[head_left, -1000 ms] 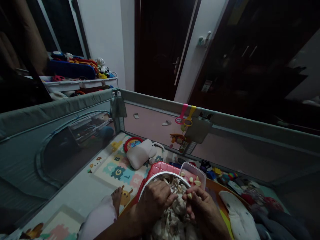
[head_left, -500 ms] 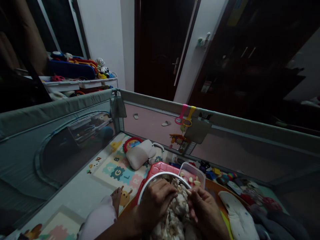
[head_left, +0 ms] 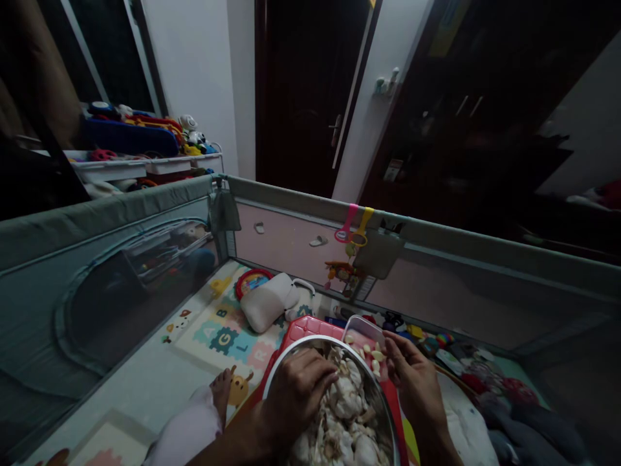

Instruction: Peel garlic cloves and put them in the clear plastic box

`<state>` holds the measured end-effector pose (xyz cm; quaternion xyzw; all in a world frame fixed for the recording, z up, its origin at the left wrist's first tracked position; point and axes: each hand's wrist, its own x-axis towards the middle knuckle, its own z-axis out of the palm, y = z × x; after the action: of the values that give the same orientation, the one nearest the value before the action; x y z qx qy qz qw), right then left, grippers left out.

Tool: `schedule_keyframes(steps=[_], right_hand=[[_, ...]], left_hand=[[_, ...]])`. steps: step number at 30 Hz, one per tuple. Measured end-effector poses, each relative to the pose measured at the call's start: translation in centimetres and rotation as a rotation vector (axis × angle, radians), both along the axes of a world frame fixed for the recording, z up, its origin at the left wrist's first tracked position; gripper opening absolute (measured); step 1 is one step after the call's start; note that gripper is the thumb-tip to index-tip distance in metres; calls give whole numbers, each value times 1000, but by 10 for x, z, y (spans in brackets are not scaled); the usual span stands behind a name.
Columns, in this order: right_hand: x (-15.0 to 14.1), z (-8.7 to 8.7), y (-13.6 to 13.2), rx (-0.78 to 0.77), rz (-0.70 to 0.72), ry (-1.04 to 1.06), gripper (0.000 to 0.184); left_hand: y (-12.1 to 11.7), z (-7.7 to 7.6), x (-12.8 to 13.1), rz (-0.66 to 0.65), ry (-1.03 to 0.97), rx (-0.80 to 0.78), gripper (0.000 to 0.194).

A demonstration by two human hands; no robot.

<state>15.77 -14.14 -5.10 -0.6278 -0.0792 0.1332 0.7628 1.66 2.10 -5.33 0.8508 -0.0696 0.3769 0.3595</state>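
Garlic bulbs (head_left: 347, 398) and loose papery skins fill a round metal bowl (head_left: 395, 424) in front of the person, partly over a red plastic surface (head_left: 308, 327). The left hand (head_left: 301, 385) lies over the bowl's left side, fingers curled down towards the skins; the fingertips are hard to make out, so I cannot tell how closed that grip is or whether it has hold of anything. The right hand (head_left: 414, 375) is at the right side of a clear plastic box (head_left: 361, 319) just beyond the bowl, its grip loosely part open, fingers slightly bent, with nothing visible in it. Several pale peeled cloves (head_left: 377, 356) lie in the box. A white cushion-like thing (head_left: 264, 304) rests on the lettered mat (head_left: 204, 356), left of the box
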Motion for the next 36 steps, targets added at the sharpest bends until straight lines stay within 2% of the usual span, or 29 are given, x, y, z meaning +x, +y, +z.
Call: schedule_keyframes(steps=[4, 8, 17, 25, 27, 31, 33, 36], right_hand=[[-13, 17, 0, 171, 211, 284, 37], [-36, 30, 8, 246, 402, 332, 40], [-74, 27, 22, 304, 529, 428, 40], [-77, 26, 24, 248, 528, 362, 41], [-75, 24, 24, 156, 498, 295, 36], [-70, 22, 21, -8, 468, 48, 25], [-69, 21, 20, -21, 431, -34, 22], [-69, 22, 20, -6, 379, -51, 19]], left_hand=[[-1, 1, -1, 1, 0, 11, 15], [-2, 4, -4, -11, 14, 31, 14], [-4, 11, -5, -42, -2, 56, 15], [-6, 9, -4, -7, -43, 3, 17], [-6, 10, -5, 10, -60, -9, 17], [-7, 11, -7, -40, -105, -44, 14], [-8, 12, -8, -25, -104, -74, 12], [-9, 13, -8, 4, -70, -129, 7]])
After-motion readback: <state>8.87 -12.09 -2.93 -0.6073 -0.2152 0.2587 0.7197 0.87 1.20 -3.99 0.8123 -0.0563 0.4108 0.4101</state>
